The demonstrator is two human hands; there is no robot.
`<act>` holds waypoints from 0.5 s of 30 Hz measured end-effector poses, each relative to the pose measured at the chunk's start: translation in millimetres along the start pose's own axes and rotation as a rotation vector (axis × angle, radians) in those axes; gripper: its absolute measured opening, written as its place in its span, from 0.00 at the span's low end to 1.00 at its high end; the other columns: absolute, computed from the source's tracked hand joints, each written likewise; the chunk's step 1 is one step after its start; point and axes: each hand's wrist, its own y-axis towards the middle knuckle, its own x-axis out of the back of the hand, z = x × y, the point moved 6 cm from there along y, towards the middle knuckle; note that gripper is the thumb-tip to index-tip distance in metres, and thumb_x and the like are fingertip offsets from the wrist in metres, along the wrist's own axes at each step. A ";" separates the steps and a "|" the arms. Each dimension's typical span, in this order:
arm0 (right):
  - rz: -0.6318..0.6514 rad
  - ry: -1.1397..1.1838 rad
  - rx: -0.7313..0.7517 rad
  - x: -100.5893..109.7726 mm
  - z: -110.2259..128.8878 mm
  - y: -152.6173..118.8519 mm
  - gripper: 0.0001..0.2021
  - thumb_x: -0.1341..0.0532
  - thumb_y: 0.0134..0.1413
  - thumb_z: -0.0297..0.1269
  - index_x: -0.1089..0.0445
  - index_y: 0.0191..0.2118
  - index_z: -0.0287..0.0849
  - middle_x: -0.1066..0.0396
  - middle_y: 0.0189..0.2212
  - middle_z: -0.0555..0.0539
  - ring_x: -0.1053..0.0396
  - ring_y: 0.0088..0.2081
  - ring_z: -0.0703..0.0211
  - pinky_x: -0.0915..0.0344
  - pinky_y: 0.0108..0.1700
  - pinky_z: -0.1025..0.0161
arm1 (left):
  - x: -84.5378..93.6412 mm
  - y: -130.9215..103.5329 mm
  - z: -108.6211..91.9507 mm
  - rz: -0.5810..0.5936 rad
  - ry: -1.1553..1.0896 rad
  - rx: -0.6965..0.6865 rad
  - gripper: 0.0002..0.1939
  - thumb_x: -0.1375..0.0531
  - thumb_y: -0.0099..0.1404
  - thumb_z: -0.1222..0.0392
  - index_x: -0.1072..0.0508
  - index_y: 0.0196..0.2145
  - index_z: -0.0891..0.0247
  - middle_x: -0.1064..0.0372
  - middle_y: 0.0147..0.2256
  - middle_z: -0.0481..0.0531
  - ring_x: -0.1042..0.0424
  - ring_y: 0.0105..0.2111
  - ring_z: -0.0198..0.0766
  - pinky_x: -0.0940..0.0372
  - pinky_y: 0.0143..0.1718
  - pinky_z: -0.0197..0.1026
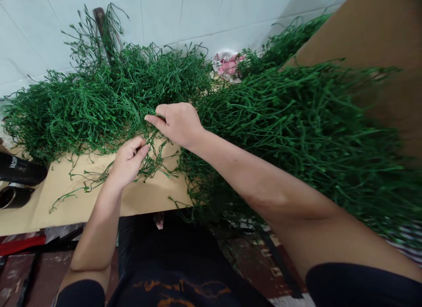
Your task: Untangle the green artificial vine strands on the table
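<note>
My left hand (pixel 129 161) is closed in a pinch, thumb against forefinger, on a thin green artificial stem (pixel 147 142). Just above and to the right, my right hand (pixel 180 122) is also closed, with a bit of green showing between its thumb and forefinger; most of what it grips is hidden. Loose stems (pixel 161 159) with knobby tips lie under and between both hands on a tan board (pixel 154 197). A large tangled heap of green stems (pixel 95 100) spreads behind my left hand. Another thick heap (pixel 280 109) lies to the right, partly beneath my right forearm.
At the left edge are a black vacuum flask (pixel 21 168) on its side and a dark cup (pixel 15 196). A dark upright post (pixel 103 34) stands in the heap by the tiled wall (pixel 158 16). Something pink and white (pixel 229 66) sits behind. A brown panel (pixel 369 38) rises at right.
</note>
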 end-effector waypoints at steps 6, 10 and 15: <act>-0.057 -0.021 0.012 -7.9 -3.4 25.2 0.23 0.53 0.58 0.53 0.41 0.23 0.39 0.44 0.20 0.46 0.41 0.32 0.58 0.50 0.35 0.62 | 5.7 6.5 0.0 -0.152 -0.013 0.006 0.12 0.46 0.60 0.59 0.42 0.20 0.62 0.52 0.20 0.44 0.50 0.24 0.33 0.54 0.26 0.37; -0.076 0.040 0.022 -7.6 -6.2 35.5 0.23 0.52 0.57 0.54 0.42 0.23 0.40 0.46 0.20 0.47 0.42 0.32 0.59 0.49 0.35 0.63 | 7.9 7.7 1.6 -0.176 -0.154 0.058 0.15 0.44 0.59 0.55 0.42 0.20 0.62 0.54 0.19 0.44 0.53 0.21 0.31 0.55 0.24 0.37; -0.059 0.147 -0.066 3.8 -14.1 21.6 0.22 0.52 0.57 0.53 0.41 0.24 0.40 0.48 0.20 0.50 0.46 0.29 0.64 0.50 0.33 0.63 | 18.5 1.4 18.0 -0.303 -0.367 0.102 0.16 0.41 0.57 0.50 0.41 0.22 0.61 0.54 0.20 0.43 0.54 0.21 0.30 0.55 0.23 0.36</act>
